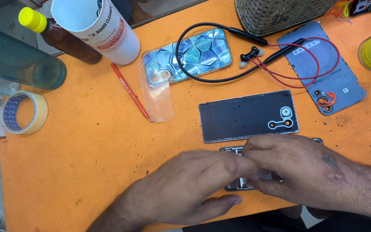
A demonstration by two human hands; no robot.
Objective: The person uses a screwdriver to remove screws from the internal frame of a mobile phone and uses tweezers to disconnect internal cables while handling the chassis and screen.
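Both hands meet low on the orange mat [86, 141], over an opened phone body [237, 151] that lies just below a dark glossy back panel [247, 116] with its ringed camera cut-outs. The left hand [194, 184] is blurred, fingers curled inward onto the phone's near edge; the right hand [288, 167] lies across the top, fingertips pinched down on something tiny (too hidden to name). It looks like fine work inside the chassis, perhaps seating or lifting a small part, so the next move calls for a steady pinch and light pressure. Around them: a faceted mirror-finish case [187, 58], a matte blue-grey back cover [323, 68], looping earphone cable [220, 77], an orange pen [129, 91].
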